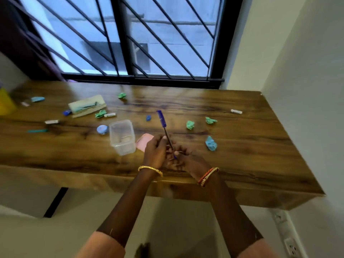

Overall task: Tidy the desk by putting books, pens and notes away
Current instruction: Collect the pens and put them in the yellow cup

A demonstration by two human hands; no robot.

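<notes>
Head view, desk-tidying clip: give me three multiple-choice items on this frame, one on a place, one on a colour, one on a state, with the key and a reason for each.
1. Where does the clear plastic container stand?
A. on the wooden desk, left of the hands
B. on the window sill
C. on the floor

2. What colour is the cap of the pen?
A. red
B. blue
C. yellow

3. What is the state of the pen?
A. lying flat on the desk
B. standing in the container
C. held above the desk by both hands

Key: 1 A, the container rests on the desktop beside the left hand. 2 B, the capped end pointing away from the person is blue. 3 C, the left hand and right hand both have fingers closed on its lower part.
</notes>
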